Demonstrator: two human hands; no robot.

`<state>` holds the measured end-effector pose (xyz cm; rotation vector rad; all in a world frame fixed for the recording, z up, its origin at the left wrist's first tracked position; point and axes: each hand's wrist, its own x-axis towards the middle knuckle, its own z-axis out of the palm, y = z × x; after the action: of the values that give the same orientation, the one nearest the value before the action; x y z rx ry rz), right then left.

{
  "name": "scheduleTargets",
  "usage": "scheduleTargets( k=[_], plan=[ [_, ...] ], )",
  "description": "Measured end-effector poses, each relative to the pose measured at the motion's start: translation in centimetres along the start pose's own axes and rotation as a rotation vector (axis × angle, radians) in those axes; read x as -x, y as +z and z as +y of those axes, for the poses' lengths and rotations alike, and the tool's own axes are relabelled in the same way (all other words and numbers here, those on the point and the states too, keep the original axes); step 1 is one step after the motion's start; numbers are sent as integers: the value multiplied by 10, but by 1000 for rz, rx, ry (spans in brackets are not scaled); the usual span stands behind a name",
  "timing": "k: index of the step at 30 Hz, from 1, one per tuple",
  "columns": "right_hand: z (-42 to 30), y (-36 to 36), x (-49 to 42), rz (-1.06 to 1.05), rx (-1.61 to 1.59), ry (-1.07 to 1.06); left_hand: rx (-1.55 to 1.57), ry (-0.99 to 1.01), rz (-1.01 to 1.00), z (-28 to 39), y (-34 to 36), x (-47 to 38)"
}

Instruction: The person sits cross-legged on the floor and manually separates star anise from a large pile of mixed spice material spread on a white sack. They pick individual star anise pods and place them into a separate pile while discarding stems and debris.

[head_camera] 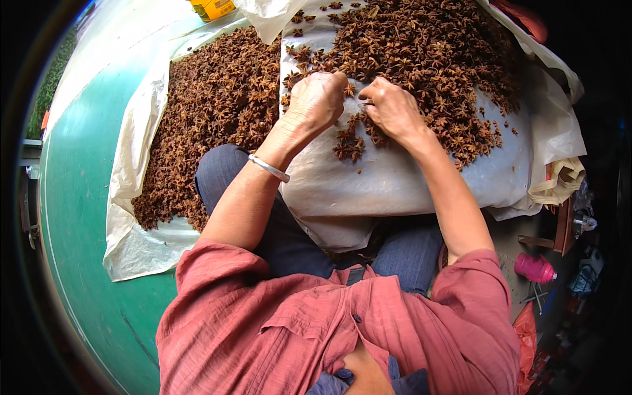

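Dried star anise [424,49] lies heaped on a white plastic sheet [355,187] in front of me. My left hand [318,96], below a silver bangle [269,168] on the forearm, is curled at the near left edge of this heap; its fingertips are hidden, so its hold cannot be told. Just to its right, my right hand [392,106] has its thumb and forefinger brought close together, and something small and thin may be between them. A single star anise [349,89] shows between the two hands. A small cluster of star anise [348,146] lies on the sheet below them.
A second, wide heap of star anise [222,89] lies on sheeting at the left, over a green surface [89,163]. A yellow bucket [213,8] stands at the top left. A cloth bag [558,182], a wooden stool [563,232] and a pink jug [534,268] are at the right.
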<state>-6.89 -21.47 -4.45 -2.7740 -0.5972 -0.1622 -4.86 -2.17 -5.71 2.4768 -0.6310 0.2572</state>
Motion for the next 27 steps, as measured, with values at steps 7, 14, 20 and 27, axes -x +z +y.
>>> scheduleTargets(
  k=[7, 14, 20, 27],
  plan=[
    [1, 10, -10, 71, -123, 57, 227, 3, -123, 2, 6, 5],
    [3, 13, -7, 249, -1638, 395, 888, -285, -144, 17, -5, -12],
    [2, -36, 37, -554, -2089, -297, 29, 31, 280, 3, -25, -11],
    [10, -28, 77, -233, -982, 472, -254, 170, -189, 25, 17, 15]
  ],
)
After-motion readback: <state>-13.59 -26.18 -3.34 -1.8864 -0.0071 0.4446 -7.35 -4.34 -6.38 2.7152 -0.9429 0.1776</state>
